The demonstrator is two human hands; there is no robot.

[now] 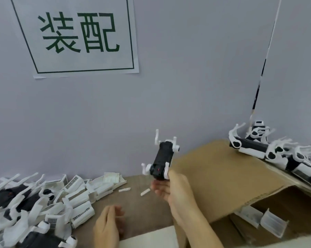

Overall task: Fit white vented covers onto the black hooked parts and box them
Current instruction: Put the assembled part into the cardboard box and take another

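Step in hand: I judge this as the boxing leg. My right hand (166, 189) has one black hooked part (162, 161) lifted off the table (142, 208) and raised beside the flap of the cardboard box (217, 178).
Part held: gripped by its lower end, body tilted upward and away from me, white hooks sticking out at both ends. Whether its white vented cover is seated I cannot tell from this side.
Right hand: fingers curled round the part's base, wrist turned inward, forearm running up from the bottom edge.
Left hand: my left hand (109, 224) hangs low over the table with fingers loosely bent, holding nothing, near the pile of loose covers (78, 199).
Supplies: uncovered hooked parts (17, 197) lie heaped at far left; more of them (269, 147) sit on the box's far flap.
Box: open at lower right, white pieces (269, 222) showing inside.
Next move: carry the part right, clear the upright flap, then lower it hooks-clear into the opening. The hooks could snag the cardboard edge.
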